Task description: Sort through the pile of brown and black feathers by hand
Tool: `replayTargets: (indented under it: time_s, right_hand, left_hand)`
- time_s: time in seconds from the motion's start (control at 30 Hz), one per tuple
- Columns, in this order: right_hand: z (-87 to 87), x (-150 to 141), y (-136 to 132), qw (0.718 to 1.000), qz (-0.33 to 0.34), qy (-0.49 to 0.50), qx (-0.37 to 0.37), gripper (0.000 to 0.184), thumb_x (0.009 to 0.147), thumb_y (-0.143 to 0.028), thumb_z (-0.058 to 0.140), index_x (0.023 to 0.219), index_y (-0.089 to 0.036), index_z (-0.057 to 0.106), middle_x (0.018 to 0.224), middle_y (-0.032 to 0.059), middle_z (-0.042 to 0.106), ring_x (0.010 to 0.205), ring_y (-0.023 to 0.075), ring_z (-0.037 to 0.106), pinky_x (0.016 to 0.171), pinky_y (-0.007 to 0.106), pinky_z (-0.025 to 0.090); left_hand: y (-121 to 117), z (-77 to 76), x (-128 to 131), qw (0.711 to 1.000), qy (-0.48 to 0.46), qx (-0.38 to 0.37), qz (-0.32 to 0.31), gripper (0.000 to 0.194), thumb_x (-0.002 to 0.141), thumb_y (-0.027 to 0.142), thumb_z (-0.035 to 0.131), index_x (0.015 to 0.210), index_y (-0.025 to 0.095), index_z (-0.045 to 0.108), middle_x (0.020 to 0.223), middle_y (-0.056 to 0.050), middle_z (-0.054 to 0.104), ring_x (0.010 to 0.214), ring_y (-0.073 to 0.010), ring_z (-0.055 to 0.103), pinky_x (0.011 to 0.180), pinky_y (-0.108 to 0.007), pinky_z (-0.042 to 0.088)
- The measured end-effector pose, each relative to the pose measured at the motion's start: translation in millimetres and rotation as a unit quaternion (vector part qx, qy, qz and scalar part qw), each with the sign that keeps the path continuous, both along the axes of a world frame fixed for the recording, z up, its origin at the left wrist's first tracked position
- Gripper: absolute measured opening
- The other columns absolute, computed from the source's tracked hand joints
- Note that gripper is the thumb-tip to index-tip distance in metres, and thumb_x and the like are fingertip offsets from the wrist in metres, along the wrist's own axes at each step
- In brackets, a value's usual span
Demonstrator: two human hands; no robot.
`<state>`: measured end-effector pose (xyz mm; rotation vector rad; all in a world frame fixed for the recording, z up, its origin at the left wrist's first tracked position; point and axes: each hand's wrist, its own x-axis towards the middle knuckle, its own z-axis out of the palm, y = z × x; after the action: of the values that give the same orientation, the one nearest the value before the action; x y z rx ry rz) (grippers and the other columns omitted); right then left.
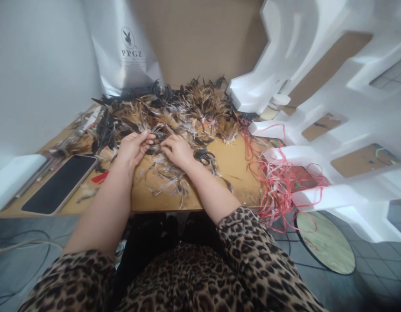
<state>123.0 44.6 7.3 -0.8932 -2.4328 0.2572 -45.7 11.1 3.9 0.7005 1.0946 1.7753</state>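
Brown and black feathers [207, 102] lie in a wide heap across the back of the table. At the heap's front edge my left hand [135, 146] is closed, thumb and forefinger pinched on feathers. A short gap to the right, my right hand [179, 151] also has its fingertips pressed together on feathers. Exactly how many feathers sit in either pinch is too small to tell. Loose grey feather scraps [167, 171] are scattered on the tabletop below the hands. A coil of black cord [204, 157] rests just right of my right hand.
On the left lie a dark-screened phone [59, 184], a white box [14, 180] and a red item [100, 177]. Tangled red strips [278, 186] hang over the right edge beside white foam packaging [343, 199]. A silver bag [128, 52] stands behind the table [233, 160]; a round stool [327, 242] is below right.
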Motion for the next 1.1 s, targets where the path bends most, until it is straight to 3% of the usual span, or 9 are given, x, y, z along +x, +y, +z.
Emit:
replayTargets:
  time_s: [0.13, 0.27, 0.43, 0.63, 0.87, 1.0, 1.1]
  right_hand:
    - [-6.5, -16, -7, 0.996, 0.002, -0.078, 0.035, 0.029, 0.089, -0.029, 0.044, 0.112, -0.03, 0.063, 0.112, 0.0061, 0.055, 0.106, 0.0228, 0.042, 0.089, 0.037, 0.031]
    - [-10.6, -25, -4, 0.994, 0.005, -0.104, 0.04, 0.03, 0.091, -0.029, 0.04, 0.103, -0.028, 0.067, 0.112, 0.0074, 0.054, 0.109, 0.0238, 0.038, 0.089, 0.039, 0.029]
    - [1.4, -9, 2, 0.998, -0.017, -0.042, 0.036, 0.026, 0.09, -0.028, 0.042, 0.101, -0.023, 0.065, 0.115, 0.0075, 0.054, 0.108, 0.0228, 0.039, 0.091, 0.037, 0.029]
    - [13.4, 7, 5, 0.997, -0.045, 0.015, 0.06, 0.021, 0.087, -0.023, 0.043, 0.096, -0.02, 0.062, 0.11, 0.0074, 0.056, 0.105, 0.0232, 0.043, 0.087, 0.036, 0.032]
    - [8.5, 5, 2, 0.998, -0.048, 0.008, 0.048, 0.019, 0.084, -0.02, 0.045, 0.093, -0.019, 0.062, 0.106, 0.0079, 0.057, 0.103, 0.0242, 0.045, 0.089, 0.038, 0.034]
    - [4.9, 3, 2, 0.999, -0.04, 0.021, 0.02, 0.019, 0.084, -0.02, 0.045, 0.092, -0.019, 0.062, 0.105, 0.008, 0.057, 0.104, 0.0247, 0.047, 0.091, 0.04, 0.036]
    - [3.1, 2, 5, 0.996, -0.043, 0.072, -0.003, 0.024, 0.085, -0.023, 0.045, 0.103, -0.017, 0.059, 0.112, 0.0104, 0.054, 0.108, 0.0239, 0.048, 0.094, 0.039, 0.037]
  left_hand:
    - [0, -1.6, 0, 1.0, 0.003, 0.005, -0.007, 0.01, 0.072, 0.018, 0.069, 0.076, 0.01, 0.064, 0.068, -0.007, 0.069, 0.049, -0.007, 0.059, 0.043, -0.013, 0.043]
    - [-1, -1.3, -2, 1.0, -0.006, 0.004, -0.009, 0.013, 0.07, 0.018, 0.07, 0.076, 0.009, 0.064, 0.068, -0.008, 0.069, 0.049, -0.0077, 0.059, 0.043, -0.014, 0.043]
    - [-4, 5.0, -4, 1.0, 0.002, 0.0, -0.013, 0.013, 0.07, 0.02, 0.071, 0.076, 0.009, 0.064, 0.073, -0.007, 0.07, 0.052, -0.0063, 0.059, 0.044, -0.013, 0.042]
    - [-11, 8.5, 2, 0.995, 0.085, -0.019, -0.055, 0.018, 0.064, 0.025, 0.075, 0.069, 0.01, 0.065, 0.096, -0.012, 0.071, 0.061, -0.0072, 0.062, 0.051, -0.015, 0.046]
    - [-9, 2.1, 11, 0.984, 0.136, -0.021, -0.115, 0.02, 0.062, 0.025, 0.077, 0.073, 0.009, 0.071, 0.076, -0.011, 0.072, 0.054, -0.0074, 0.06, 0.051, -0.015, 0.047]
    - [-7, -0.3, 15, 0.991, 0.096, -0.016, -0.091, 0.014, 0.063, 0.02, 0.075, 0.068, 0.009, 0.068, 0.072, -0.01, 0.07, 0.062, -0.0105, 0.065, 0.057, -0.017, 0.052]
    - [-4, 0.0, 13, 0.997, 0.05, 0.002, -0.066, 0.008, 0.068, 0.016, 0.073, 0.071, 0.01, 0.067, 0.076, -0.008, 0.07, 0.067, -0.0106, 0.066, 0.062, -0.018, 0.054]
